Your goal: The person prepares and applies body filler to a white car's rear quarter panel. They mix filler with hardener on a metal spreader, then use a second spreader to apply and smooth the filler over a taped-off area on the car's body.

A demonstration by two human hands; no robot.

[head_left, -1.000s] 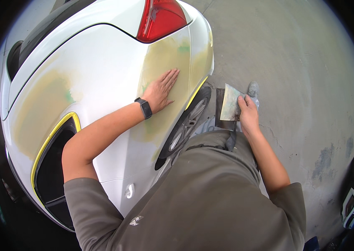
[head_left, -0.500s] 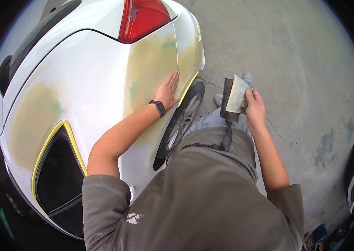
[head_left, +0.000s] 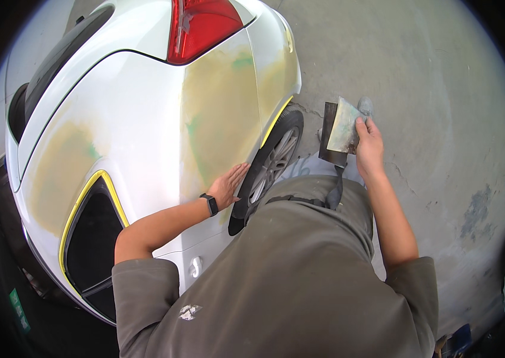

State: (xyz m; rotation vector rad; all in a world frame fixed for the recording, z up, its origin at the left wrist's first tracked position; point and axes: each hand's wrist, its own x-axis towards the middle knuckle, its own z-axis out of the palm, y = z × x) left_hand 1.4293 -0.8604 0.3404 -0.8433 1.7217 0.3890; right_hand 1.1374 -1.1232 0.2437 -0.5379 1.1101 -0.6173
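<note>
My left hand (head_left: 227,188) lies flat on the rear side panel of a white car (head_left: 145,113), fingers stretched out toward the wheel arch. It touches the lower part of a tan, sanded-looking patch (head_left: 222,113) with green traces. Away from the car, my right hand (head_left: 370,146) grips a pale, smeared flat plate (head_left: 343,126), thumb on top. A dark rectangular sheet or plate (head_left: 329,142) shows behind the pale one. Whether the two are joined, I cannot tell.
Yellow tape (head_left: 276,121) edges the wheel arch above the rear wheel (head_left: 277,156). More of it frames the dark side window (head_left: 92,238), beside a second tan patch (head_left: 64,179). A red tail light (head_left: 202,30) is at the top. Grey concrete floor (head_left: 443,119) spreads to the right.
My left hand has slid down the panel, along the wheel arch toward me, still flat. The right hand keeps its hold on the plates. The view has shifted slightly.
</note>
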